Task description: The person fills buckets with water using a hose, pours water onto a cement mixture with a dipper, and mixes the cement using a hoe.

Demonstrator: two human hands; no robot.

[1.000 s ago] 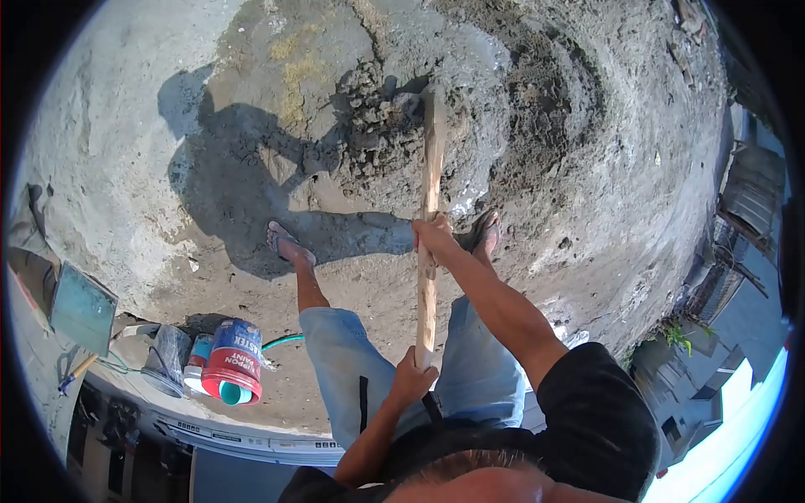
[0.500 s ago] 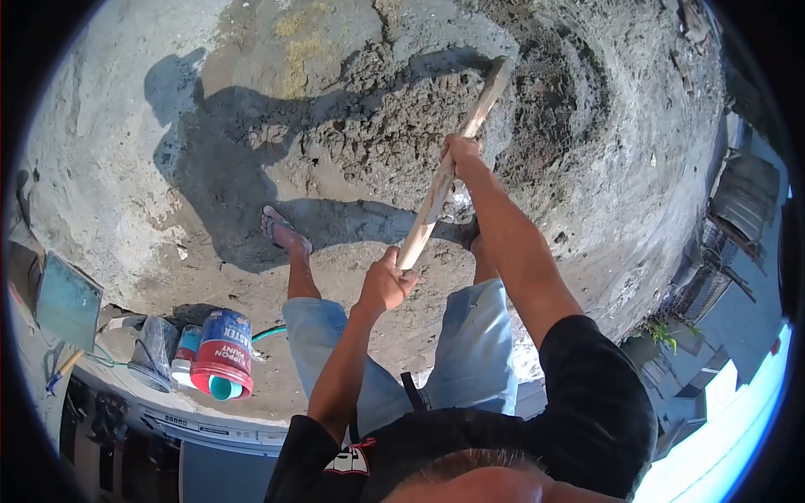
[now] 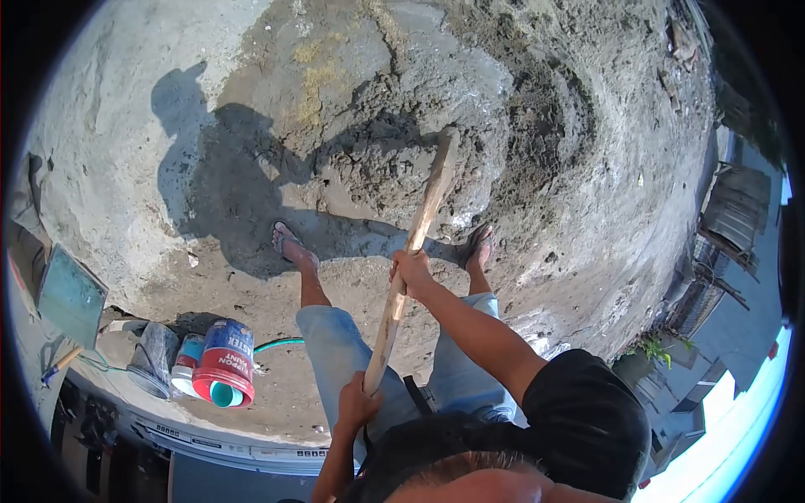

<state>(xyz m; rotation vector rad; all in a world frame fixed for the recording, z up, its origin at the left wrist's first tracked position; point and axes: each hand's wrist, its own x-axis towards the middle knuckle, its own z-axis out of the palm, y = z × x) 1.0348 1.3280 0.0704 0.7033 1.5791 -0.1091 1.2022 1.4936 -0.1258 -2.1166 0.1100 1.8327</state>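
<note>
Both my hands are wrapped round a long wooden-handled tool (image 3: 429,201), which slants from my lap up to the mix. My right hand (image 3: 411,272) grips the handle about midway, and my left hand (image 3: 359,407) holds its near end by my left thigh. The tool's far end meets a heap of wet, lumpy grey-brown mix (image 3: 390,180), and its head cannot be made out there. My feet, in flip-flops, stand apart at the near edge of the heap.
Rough concrete ground (image 3: 126,193) spreads around the mix, with my shadow across it. At lower left stand a red and blue paint bucket (image 3: 225,360), a clear container (image 3: 153,356) and a green hose (image 3: 277,344). Corrugated sheets (image 3: 738,205) lie at the right.
Both hands have drawn the tool back toward my body. Its far end has moved nearer through the mix, and my left hand is now lower beside my thigh.
</note>
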